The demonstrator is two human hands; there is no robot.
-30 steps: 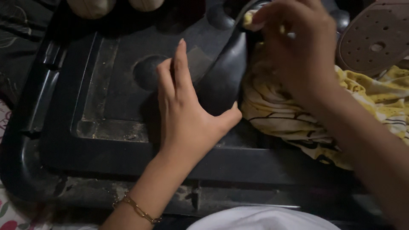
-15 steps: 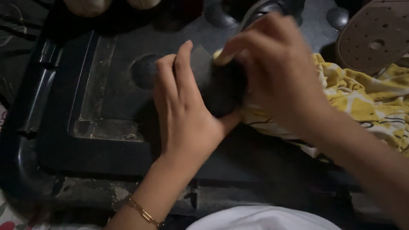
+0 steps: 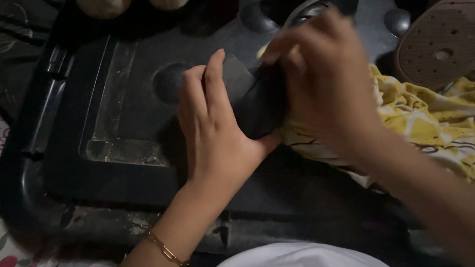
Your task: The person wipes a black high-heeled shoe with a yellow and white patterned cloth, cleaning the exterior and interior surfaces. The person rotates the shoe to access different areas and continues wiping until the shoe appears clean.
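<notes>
Over the dusty black plastic lid (image 3: 123, 104) with its moulded round dimples, the left hand (image 3: 213, 128) lies flat, fingers (image 3: 213, 74) together and stretched forward, thumb tucked under the toe of a dark shoe (image 3: 260, 106) that rests on the lid. Against the shoe's upper edge the right hand (image 3: 321, 89) presses a bunched yellow cloth with black line patterns (image 3: 420, 118); its fingers are curled shut on the cloth, though motion blur hides the exact grip. Most of the cloth trails off to the right across the lid. Just beyond it, at the top right, lies a brown perforated shoe insole (image 3: 435, 47). A thin gold chain bracelet (image 3: 166, 249) circles the left wrist. At the top edge, 2 pale rounded things (image 3: 104, 6) are only partly in view.
</notes>
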